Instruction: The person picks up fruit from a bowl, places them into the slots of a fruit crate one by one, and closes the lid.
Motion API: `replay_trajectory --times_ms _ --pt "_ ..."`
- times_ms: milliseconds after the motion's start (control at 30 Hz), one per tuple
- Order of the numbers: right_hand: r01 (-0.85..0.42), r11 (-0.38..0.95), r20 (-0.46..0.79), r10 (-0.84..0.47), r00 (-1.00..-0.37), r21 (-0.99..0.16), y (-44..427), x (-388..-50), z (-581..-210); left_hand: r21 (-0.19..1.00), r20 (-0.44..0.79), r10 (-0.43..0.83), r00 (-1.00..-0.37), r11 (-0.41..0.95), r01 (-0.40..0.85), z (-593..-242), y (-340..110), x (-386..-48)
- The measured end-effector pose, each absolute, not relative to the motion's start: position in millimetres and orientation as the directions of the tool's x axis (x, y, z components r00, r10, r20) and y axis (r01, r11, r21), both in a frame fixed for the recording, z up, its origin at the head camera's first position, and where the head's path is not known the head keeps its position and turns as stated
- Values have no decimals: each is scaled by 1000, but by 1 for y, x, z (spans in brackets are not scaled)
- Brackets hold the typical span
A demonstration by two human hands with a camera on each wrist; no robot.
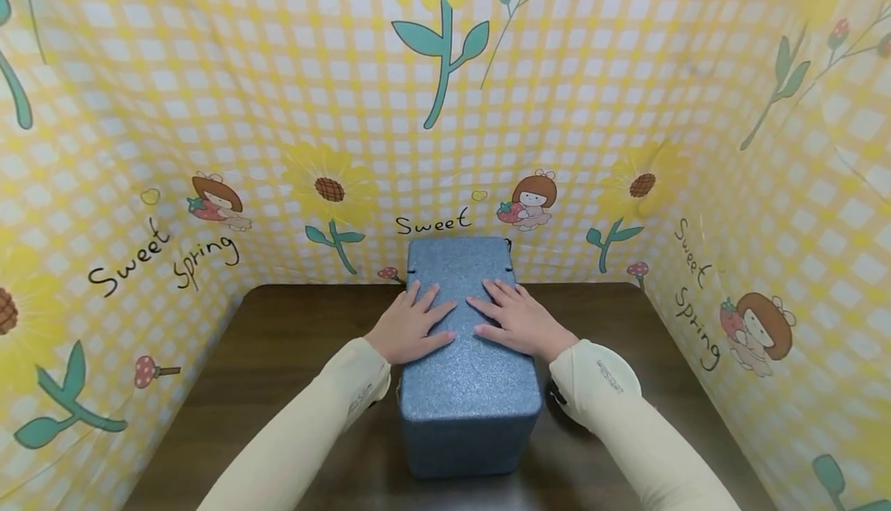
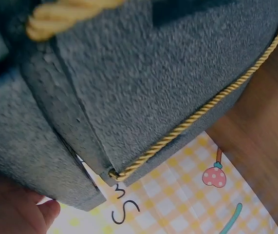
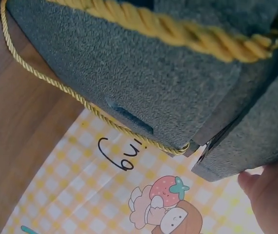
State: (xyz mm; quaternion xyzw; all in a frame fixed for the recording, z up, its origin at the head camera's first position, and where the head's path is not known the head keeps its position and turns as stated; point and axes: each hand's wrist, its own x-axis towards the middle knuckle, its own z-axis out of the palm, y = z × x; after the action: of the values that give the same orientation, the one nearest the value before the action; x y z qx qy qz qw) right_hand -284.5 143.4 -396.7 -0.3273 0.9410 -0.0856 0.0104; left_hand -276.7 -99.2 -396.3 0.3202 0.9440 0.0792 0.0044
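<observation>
A long blue-grey box (image 1: 469,395) with a speckled surface stands on the table. My left hand (image 1: 411,327) lies on the left side of its top, fingers spread. Opposite it, my right hand (image 1: 522,321) rests on the right side of the top, fingers also spread apart. Twisted gold cord (image 2: 192,121) runs along the box's side in the left wrist view. The right wrist view also has a gold cord (image 3: 70,92) on that side. Near the far end, both wrist views show a narrow gap between the lid and the box body. The inside is hidden.
The dark brown wooden table (image 1: 299,387) extends on both sides of the box. A yellow checked cloth (image 1: 571,101) with flowers and lettering hangs behind and at both sides. The box's far end reaches the back edge of the table.
</observation>
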Motion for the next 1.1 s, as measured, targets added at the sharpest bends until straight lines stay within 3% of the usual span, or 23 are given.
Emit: replay_trajectory --times_ms 367,700,1100 --pt "-523 834 -18 -534 -845 -173 139 -298 -397 176 20 547 -837 822 541 -398 -97 -288" --pt "-435 898 -30 -437 -899 -61 136 -301 -398 186 15 534 -845 829 527 -403 -97 -293" --pt "-419 887 -56 -436 -898 -191 138 -301 -403 192 8 520 -854 838 511 -404 -96 -293"
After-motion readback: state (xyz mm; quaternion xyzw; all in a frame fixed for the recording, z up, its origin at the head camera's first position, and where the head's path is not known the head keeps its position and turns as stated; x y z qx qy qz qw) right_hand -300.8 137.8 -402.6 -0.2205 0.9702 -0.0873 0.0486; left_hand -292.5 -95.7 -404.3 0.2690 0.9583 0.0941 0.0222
